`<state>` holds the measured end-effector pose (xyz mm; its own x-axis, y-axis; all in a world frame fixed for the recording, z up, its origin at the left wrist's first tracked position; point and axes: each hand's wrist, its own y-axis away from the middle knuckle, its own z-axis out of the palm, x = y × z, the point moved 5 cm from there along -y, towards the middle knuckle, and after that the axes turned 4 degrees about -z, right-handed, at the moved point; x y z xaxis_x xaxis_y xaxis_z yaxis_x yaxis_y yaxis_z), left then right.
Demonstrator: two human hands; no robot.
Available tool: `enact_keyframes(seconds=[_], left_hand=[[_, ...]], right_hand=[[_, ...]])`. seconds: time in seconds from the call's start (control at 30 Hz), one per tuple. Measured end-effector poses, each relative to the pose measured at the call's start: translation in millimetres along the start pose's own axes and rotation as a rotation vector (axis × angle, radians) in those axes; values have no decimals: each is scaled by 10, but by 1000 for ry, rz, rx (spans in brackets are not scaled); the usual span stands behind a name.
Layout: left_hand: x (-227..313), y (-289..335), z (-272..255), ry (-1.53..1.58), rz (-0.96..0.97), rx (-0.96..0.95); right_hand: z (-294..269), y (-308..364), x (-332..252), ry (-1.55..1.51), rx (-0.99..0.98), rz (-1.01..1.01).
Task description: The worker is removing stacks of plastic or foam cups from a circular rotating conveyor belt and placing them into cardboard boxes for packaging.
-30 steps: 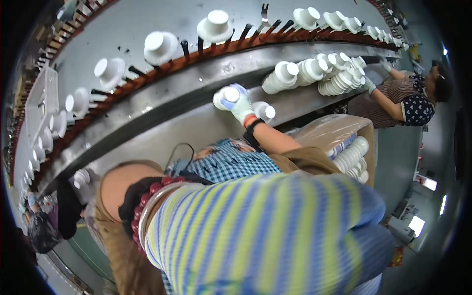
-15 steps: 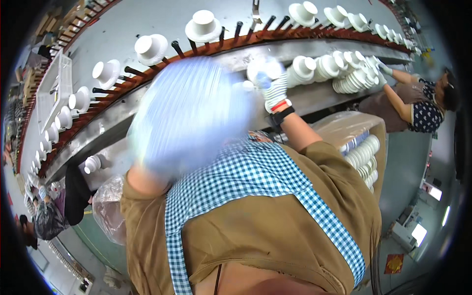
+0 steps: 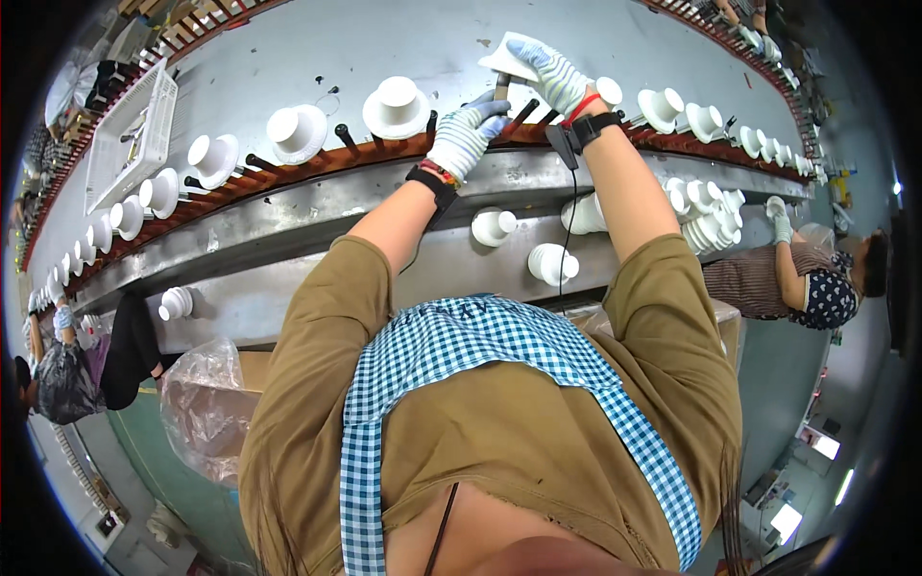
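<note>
A white hat-shaped piece (image 3: 510, 58) with a wide brim is tilted in the fingers of my right hand (image 3: 551, 73), over the top of a peg (image 3: 501, 86). My left hand (image 3: 466, 137) is closed around that peg, just below the white piece. Both hands wear striped white gloves with bluish fingertips. Several like white pieces sit on neighbouring pegs, the nearest (image 3: 397, 108) left of my left hand. Bare dark-tipped pegs (image 3: 348, 140) stand between them along the reddish-brown rail.
On the metal ledge (image 3: 384, 278) below the rail stand a single white piece (image 3: 494, 227), a short stack (image 3: 552, 264) and more stacks (image 3: 711, 226) farther right. A white plastic crate (image 3: 144, 134) lies at the far left. People work at both sides. A plastic-lined box (image 3: 206, 408) stands at lower left.
My left hand, a blur close to the camera before, has reached forward to the peg. My right hand has risen from the ledge to above the rail with a white piece. The pieces on the rail have shifted slightly.
</note>
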<state>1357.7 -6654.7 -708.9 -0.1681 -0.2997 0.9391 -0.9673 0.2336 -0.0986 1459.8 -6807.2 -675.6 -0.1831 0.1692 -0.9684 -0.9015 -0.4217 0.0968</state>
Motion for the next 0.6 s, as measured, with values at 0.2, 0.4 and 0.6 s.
enact_keyframes(seconds=[0.2, 0.4, 0.6], left_hand=[[-623, 170, -284, 208, -267, 206], [-359, 453, -840, 98, -213, 251], [-304, 635, -1141, 273, -134, 219]], right_hand=[[866, 440, -11, 196, 10, -325], [1347, 133, 75, 750, 117, -482], [1485, -211, 229, -125, 22, -243]])
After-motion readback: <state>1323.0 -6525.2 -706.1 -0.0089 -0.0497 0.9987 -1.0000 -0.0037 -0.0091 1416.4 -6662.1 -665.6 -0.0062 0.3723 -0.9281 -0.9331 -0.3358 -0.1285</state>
